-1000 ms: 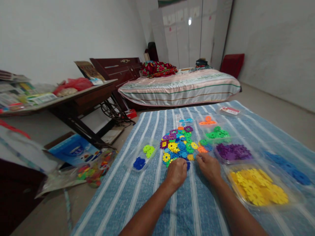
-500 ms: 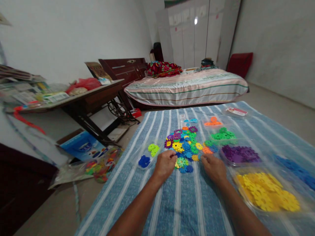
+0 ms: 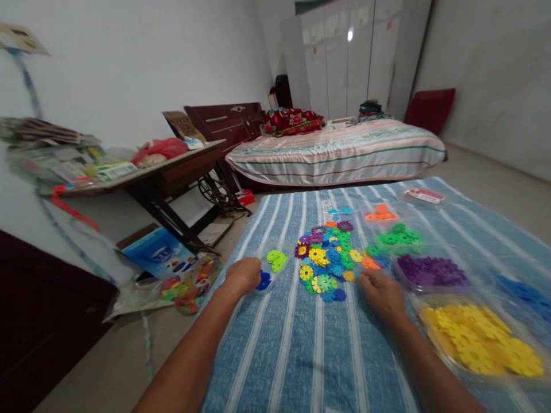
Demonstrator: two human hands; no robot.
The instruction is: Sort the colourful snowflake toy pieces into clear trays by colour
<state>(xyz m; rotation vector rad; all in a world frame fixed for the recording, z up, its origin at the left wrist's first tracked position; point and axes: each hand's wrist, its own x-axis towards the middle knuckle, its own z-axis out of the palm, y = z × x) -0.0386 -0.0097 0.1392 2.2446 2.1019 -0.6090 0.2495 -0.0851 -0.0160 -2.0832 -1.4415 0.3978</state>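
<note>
A loose pile of colourful notched plastic discs (image 3: 328,261) lies on a blue-and-white striped cloth (image 3: 297,350), between the two hands. The left hand (image 3: 243,276) is over the left end of a small clear tray (image 3: 278,276), just beside its dark blue pieces (image 3: 264,280); lime-green pieces (image 3: 276,260) lie farther along. Its fingers are curled together — whether they grip anything cannot be told. The right hand (image 3: 383,292) is near the pile's right edge, close to an orange-yellow disc (image 3: 349,276); its fingers are bent in, their hold unclear. To the right sit yellow (image 3: 482,338), purple (image 3: 433,271), green (image 3: 399,235) and orange pieces (image 3: 381,212) — sorted by colour. Beyond the cloth stands a bed (image 3: 340,155), with a cluttered table (image 3: 176,178) at left.
</note>
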